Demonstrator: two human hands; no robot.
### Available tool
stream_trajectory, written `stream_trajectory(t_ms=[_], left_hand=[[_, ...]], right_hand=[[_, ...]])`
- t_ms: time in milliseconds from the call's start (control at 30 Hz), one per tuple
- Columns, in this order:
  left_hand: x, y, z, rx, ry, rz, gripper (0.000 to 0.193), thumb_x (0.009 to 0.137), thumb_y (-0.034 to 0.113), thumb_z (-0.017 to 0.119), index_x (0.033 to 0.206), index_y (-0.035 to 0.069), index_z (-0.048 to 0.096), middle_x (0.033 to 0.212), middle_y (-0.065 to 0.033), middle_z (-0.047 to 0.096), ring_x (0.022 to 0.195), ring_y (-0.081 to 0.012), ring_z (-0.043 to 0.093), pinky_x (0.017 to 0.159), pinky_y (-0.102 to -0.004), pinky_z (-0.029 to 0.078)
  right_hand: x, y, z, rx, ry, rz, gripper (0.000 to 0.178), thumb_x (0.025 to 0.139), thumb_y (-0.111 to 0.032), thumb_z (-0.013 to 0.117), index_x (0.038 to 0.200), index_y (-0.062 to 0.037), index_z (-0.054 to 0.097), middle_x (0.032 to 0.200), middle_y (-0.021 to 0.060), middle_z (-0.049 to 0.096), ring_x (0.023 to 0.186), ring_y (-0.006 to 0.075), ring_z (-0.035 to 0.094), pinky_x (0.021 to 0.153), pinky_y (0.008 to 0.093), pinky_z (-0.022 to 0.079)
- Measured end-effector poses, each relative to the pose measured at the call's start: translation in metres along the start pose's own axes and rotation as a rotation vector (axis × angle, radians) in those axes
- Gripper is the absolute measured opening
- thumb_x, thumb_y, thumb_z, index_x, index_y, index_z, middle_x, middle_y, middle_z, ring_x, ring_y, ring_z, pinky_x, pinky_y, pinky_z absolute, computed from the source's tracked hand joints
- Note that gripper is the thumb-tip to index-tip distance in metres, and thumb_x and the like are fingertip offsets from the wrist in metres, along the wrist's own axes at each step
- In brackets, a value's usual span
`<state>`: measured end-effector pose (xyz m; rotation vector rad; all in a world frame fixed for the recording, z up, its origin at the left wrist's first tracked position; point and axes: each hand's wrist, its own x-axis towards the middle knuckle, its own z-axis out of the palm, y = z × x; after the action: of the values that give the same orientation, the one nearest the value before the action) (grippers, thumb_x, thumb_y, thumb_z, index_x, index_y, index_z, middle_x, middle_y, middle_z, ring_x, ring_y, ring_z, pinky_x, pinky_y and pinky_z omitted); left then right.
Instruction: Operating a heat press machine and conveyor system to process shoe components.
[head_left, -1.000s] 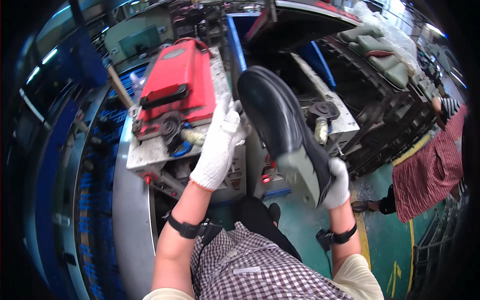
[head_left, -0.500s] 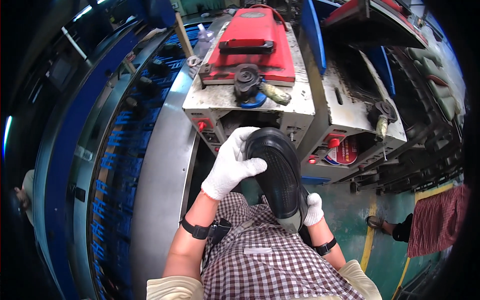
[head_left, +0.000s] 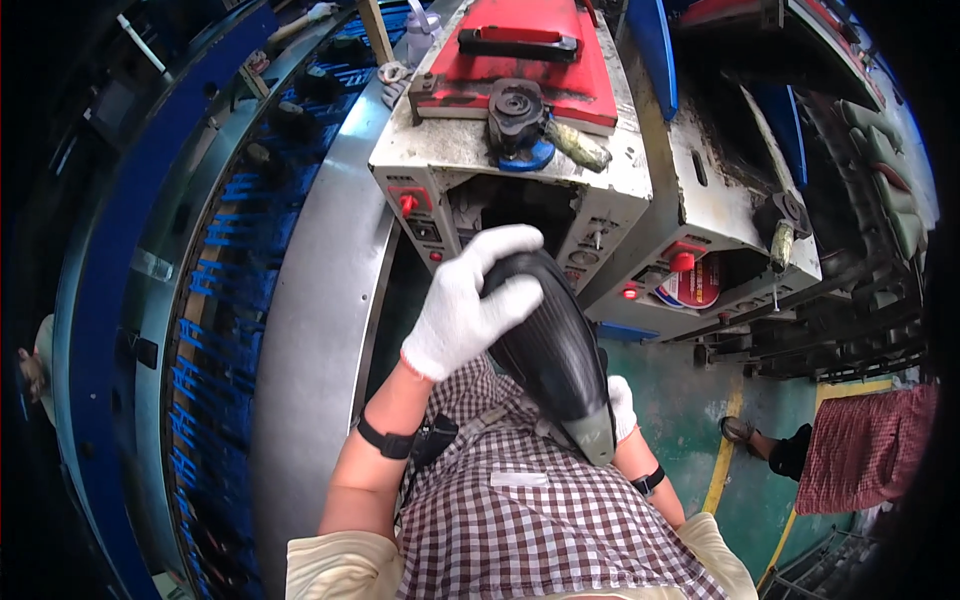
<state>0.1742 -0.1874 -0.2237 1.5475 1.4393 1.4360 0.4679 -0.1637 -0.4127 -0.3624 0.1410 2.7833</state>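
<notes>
A black shoe point(head_left: 547, 345) with a ridged surface is held at a slant in front of my apron. Its near end carries a grey-green tip point(head_left: 594, 436). My left hand point(head_left: 470, 305), in a white knit glove, curves around the far end, thumb over the top and fingers along the far edge. My right hand point(head_left: 622, 408), gloved too, is at the near end on the right side; the shoe covers most of its fingers, which seem closed on it.
Ahead stands a white machine point(head_left: 420, 150) with a red lid point(head_left: 530, 60) and a taped handle point(head_left: 580, 147). A similar machine point(head_left: 720, 225) is to its right. Along the left runs a metal ledge point(head_left: 310, 330) beside a rack with blue prongs point(head_left: 195, 370). Another person's foot point(head_left: 742, 432) shows at right.
The shoe has rolled over, from its patterned sole facing up to a ridged black face. My left thumb and fingers have shifted on its far end. The view has tipped slightly downward.
</notes>
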Motion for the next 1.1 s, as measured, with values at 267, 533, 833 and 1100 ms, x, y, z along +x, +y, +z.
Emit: stream_trajectory(t_ms=[267, 533, 833, 1100], left_hand=[[0.006, -0.093, -0.002, -0.042, 0.203, -0.248, 0.031, 0.110, 0.019, 0.053, 0.125, -0.001, 0.070, 0.121, -0.0075, 0.072, 0.114, -0.0164, 0.065, 0.106, -0.0305, 0.047], [-0.021, -0.164, -0.005, -0.333, 0.201, -0.459, 0.034, 0.110, 0.023, 0.052, 0.127, -0.001, 0.071, 0.124, -0.0095, 0.073, 0.118, -0.0187, 0.066, 0.105, -0.0329, 0.051], [-0.038, -0.151, 0.035, -0.809, 0.203, -0.676, 0.067, 0.111, 0.047, 0.053, 0.164, 0.009, 0.035, 0.156, -0.0118, 0.052, 0.138, -0.0244, 0.057, 0.118, -0.0399, 0.047], [-0.051, -0.095, 0.036, -0.999, 0.000, -0.711, 0.091, 0.099, 0.021, 0.064, 0.173, 0.017, 0.010, 0.156, -0.0144, 0.053, 0.135, -0.0294, 0.061, 0.114, -0.0451, 0.051]], right_hand=[[0.018, 0.002, 0.037, 0.164, -0.428, 0.218, 0.088, 0.105, -0.065, 0.047, 0.168, -0.0096, 0.019, 0.149, 0.0526, 0.027, 0.110, 0.0764, 0.054, 0.067, 0.0748, 0.059], [0.018, 0.014, 0.069, 0.195, -0.216, 0.228, 0.078, 0.108, -0.061, 0.040, 0.167, -0.0130, 0.023, 0.144, 0.0471, 0.036, 0.100, 0.0667, 0.063, 0.065, 0.0682, 0.060], [0.014, 0.033, 0.077, -0.302, 0.213, -0.052, 0.068, 0.113, -0.048, 0.048, 0.163, -0.0039, 0.035, 0.152, 0.0231, 0.057, 0.130, 0.0339, 0.065, 0.109, 0.0463, 0.056], [0.016, 0.032, 0.078, -1.067, 0.144, -0.279, 0.070, 0.115, -0.031, 0.047, 0.171, -0.0025, 0.017, 0.175, 0.0102, 0.026, 0.159, 0.0198, 0.027, 0.129, 0.0347, 0.023]])
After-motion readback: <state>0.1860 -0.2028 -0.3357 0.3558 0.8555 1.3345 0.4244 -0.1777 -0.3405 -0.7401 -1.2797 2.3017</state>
